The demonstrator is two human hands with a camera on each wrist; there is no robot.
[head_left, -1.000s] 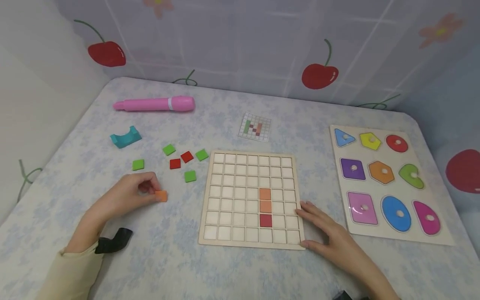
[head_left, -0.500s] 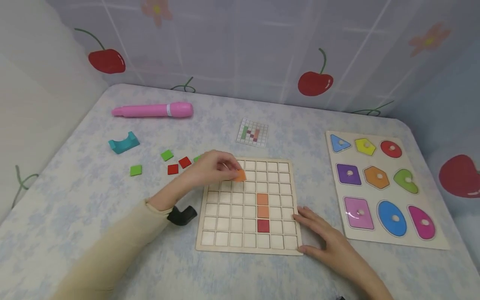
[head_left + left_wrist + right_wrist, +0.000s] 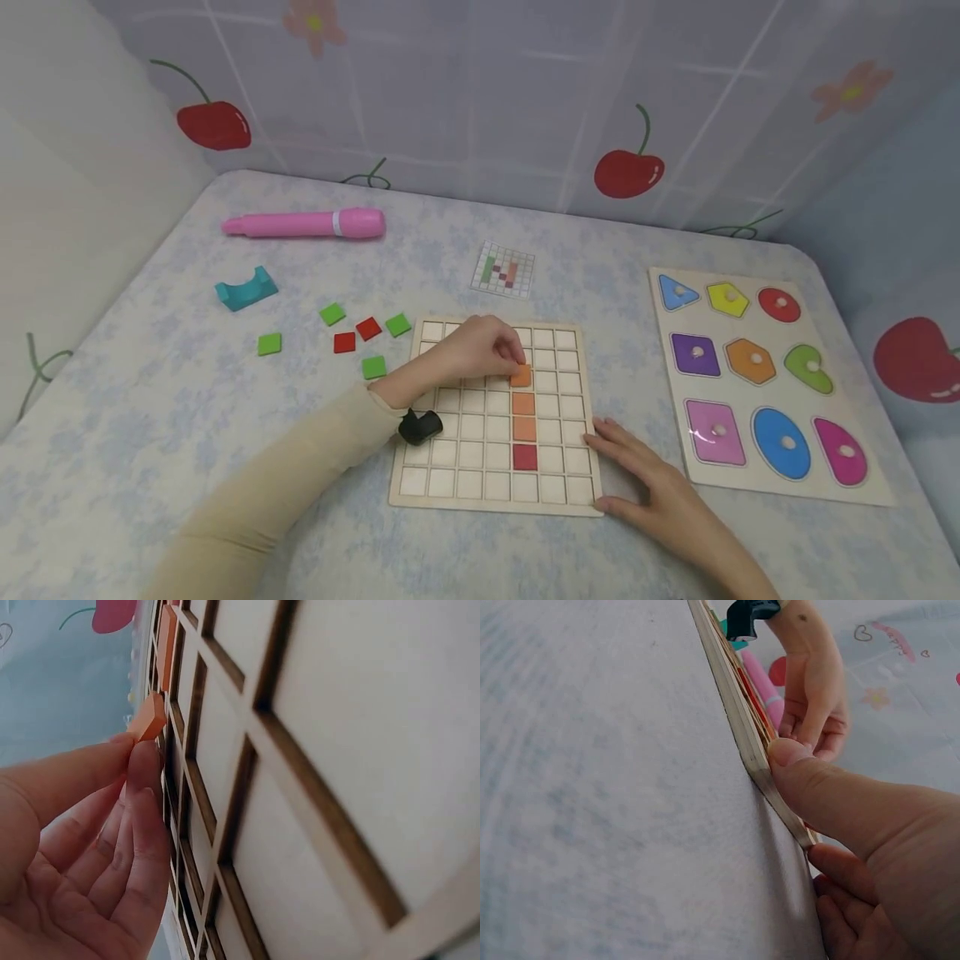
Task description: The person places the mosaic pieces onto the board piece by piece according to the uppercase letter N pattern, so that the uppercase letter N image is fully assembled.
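Note:
My left hand [image 3: 480, 348] pinches an orange square tile [image 3: 521, 377] between thumb and index finger over the wooden grid board [image 3: 471, 483]. In the left wrist view, the pinched tile [image 3: 148, 718] is tilted close to the grid's ridges. Directly below it in the same column sit two orange tiles [image 3: 523, 417] and a red tile [image 3: 525, 457], each in its own cell. My right hand [image 3: 656, 487] rests at the board's right side, its thumb touching the near corner and its fingertips along the edge, as the right wrist view also shows.
Left of the board lie several green tiles [image 3: 269, 343] and two red tiles [image 3: 344, 342]. Behind it is a small grid pattern card [image 3: 503, 270]. A teal arch block [image 3: 247, 289] and pink marker-shaped object [image 3: 303, 223] lie farther left; a shape puzzle [image 3: 678, 408] is at right.
My left hand has carried the orange tile rightward from the table at the left to over the board. My right hand has stayed at the board's edge.

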